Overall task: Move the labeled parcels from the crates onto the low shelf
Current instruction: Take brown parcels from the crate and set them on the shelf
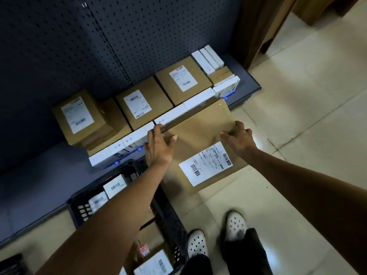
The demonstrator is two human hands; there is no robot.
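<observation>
Both hands are on the big brown parcel (pixel 200 126). The left hand (pixel 158 144) hooks its fingers over the far edge with the thumb flat on top, and the right hand (pixel 239 136) curls round the right edge. The label (pixel 205 163) faces up on the near side of the fingers. Just beyond them are white boxes (pixel 172 116) on the low shelf (pixel 35 181). A black crate (pixel 79 204) sits under the left forearm.

The large parcel (pixel 200 128) is in front of the shelf (pixel 39 175), right of the crate (pixel 168 215).
</observation>
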